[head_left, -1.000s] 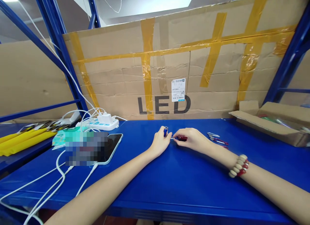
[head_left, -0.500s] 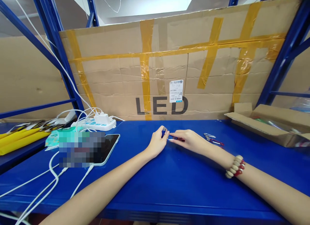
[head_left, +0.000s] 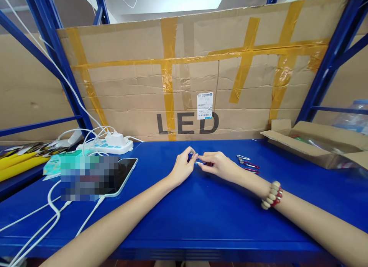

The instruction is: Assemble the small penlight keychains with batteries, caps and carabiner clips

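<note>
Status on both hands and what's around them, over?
Left hand gripping small blue item. Right hand pinching red-and-blue piece, unclear if joined. Loose red and silver pieces off right.

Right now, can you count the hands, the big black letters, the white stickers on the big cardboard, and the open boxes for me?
Hands: 2 (left hand, right hand)
Big black letters: 3 (L, E, D)
White sticker: 1
Open box: 1
Total: 7

Shelf glossy ptd. metal; cardbd. panel matt, creased; tape shiny plastic
</note>
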Action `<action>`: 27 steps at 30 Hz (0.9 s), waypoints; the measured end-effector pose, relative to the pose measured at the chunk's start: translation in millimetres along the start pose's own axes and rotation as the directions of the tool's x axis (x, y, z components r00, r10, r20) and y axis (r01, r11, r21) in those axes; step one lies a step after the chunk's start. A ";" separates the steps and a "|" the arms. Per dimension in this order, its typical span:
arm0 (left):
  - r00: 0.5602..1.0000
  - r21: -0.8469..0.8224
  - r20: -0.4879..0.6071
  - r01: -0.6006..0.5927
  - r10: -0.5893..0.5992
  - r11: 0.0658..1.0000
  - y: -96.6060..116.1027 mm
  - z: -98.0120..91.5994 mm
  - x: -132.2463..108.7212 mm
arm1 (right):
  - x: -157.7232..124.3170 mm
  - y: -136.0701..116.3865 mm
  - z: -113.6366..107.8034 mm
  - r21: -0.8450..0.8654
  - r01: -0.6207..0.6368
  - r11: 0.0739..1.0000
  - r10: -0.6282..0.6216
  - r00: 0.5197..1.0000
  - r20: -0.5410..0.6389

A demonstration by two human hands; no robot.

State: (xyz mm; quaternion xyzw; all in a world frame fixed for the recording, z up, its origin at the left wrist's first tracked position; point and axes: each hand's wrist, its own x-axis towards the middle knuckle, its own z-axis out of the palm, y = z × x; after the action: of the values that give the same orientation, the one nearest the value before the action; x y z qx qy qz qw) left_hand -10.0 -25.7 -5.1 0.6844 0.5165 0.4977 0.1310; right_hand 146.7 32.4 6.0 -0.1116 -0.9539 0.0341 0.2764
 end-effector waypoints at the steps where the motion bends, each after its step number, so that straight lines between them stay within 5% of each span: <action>1: 1.000 -0.001 -0.004 -0.006 0.006 1.000 0.0 0.3 0.1 | 0.3 -0.4 1.3 0.003 -0.001 1.000 0.001 1.000 -0.024; 8: 0.998 -0.058 0.010 0.062 -0.061 0.996 5.2 0.1 -1.8 | 2.6 -0.8 0.4 -0.060 0.001 0.998 -0.008 0.993 -0.121; 15: 0.985 -0.065 0.130 0.126 -0.117 0.990 4.5 1.6 -3.1 | 2.0 7.4 -8.2 -0.073 -0.076 0.994 0.044 0.930 -0.365; 20: 0.974 -0.045 0.227 -0.014 0.024 0.999 8.0 0.8 -2.3 | 1.3 4.7 -6.5 -0.162 -0.020 0.987 -0.036 0.943 -0.330; 27: 0.980 -0.073 0.194 -0.027 0.041 0.997 5.7 2.1 -3.0 | 1.8 1.4 -10.3 -0.232 -0.047 0.972 -0.008 0.973 -0.231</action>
State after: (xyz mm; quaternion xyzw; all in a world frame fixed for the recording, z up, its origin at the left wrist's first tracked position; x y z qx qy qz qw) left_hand -4.9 -29.9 -3.8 0.7335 0.4717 0.4482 0.1964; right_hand 151.0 34.2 15.4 -0.1563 -0.9115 -0.0897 0.3698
